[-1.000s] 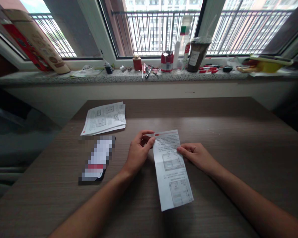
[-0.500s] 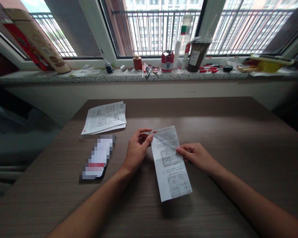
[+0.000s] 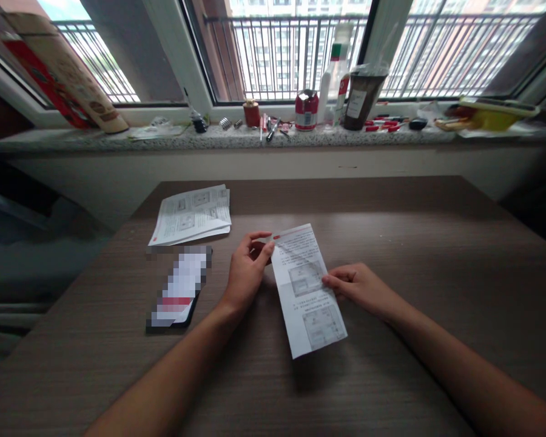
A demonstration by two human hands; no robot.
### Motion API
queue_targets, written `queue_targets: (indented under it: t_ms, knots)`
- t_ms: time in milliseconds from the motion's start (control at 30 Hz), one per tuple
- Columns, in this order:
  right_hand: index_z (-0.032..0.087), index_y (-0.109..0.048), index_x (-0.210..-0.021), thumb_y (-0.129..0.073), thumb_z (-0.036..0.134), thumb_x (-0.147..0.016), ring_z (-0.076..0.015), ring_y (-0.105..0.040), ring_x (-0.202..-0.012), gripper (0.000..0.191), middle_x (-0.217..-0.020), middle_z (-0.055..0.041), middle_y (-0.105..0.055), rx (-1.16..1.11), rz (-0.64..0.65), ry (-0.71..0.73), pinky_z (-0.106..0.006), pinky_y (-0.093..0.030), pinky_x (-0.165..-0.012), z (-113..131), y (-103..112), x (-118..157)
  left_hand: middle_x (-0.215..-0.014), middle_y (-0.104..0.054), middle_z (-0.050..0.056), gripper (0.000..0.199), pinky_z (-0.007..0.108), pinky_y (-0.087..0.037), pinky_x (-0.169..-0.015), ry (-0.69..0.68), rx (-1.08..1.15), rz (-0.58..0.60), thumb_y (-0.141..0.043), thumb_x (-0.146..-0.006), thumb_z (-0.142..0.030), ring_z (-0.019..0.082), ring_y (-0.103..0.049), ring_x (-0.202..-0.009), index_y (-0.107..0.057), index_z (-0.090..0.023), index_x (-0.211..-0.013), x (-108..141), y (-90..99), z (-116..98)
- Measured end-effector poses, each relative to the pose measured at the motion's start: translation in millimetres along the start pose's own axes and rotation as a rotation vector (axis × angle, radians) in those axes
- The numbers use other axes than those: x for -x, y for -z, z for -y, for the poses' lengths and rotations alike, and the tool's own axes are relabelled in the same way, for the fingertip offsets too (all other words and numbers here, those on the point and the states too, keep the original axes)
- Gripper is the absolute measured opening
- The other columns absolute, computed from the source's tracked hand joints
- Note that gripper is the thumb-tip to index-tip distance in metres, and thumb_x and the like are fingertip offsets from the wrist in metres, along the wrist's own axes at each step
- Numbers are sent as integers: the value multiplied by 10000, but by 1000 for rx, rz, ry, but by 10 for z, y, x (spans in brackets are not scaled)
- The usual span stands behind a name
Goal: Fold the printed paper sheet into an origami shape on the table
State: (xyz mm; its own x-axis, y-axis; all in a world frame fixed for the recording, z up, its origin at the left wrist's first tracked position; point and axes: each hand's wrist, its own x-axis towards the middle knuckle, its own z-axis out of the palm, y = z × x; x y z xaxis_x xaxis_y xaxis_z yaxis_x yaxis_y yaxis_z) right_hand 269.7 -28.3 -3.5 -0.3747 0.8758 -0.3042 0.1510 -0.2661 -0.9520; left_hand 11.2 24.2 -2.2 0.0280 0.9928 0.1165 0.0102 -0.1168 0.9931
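Observation:
A narrow folded sheet of printed paper, with text and two grey diagrams, is held tilted above the table. My left hand pinches its upper left edge between thumb and fingers. On the opposite side, my right hand grips the right edge near the middle, thumb on top. The fingertips behind the paper are hidden. To the left of my left hand lies a phone with its screen blurred out. Beyond the phone, a small stack of printed papers rests on the table.
The brown wooden table reaches to the wall under the window. On the stone sill stand a red can, a clear bottle, a dark lidded cup, a yellow container and several small tools.
The held paper has shifted slightly up and to the left, with my left hand moving along. My right hand stays almost in place. The phone and stack lie still.

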Motion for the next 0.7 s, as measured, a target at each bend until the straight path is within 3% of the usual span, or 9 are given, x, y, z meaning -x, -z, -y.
queue_targets:
  t_ms: [333, 700]
  knots:
    - [185, -785, -878, -741, 499, -896, -181, -743, -812, 317, -914, -80, -799, -18, 79, -71, -311, -616, -741, 27, -36, 64, -899, -702, 41, 332, 303, -599, -763, -4, -1, -72, -748, -897, -353, 187, -709, -843, -638, -178, -1157, -60, 42, 25]
    - [193, -794, -841, -748, 490, -891, -140, -690, -673, 304, -809, -55, -788, 41, 189, -55, -273, -592, -659, 31, -27, 126, -900, -694, 46, 306, 307, -601, -758, -31, -8, -112, -743, -891, -338, 187, -703, -833, -648, -190, -1142, -120, 94, 48]
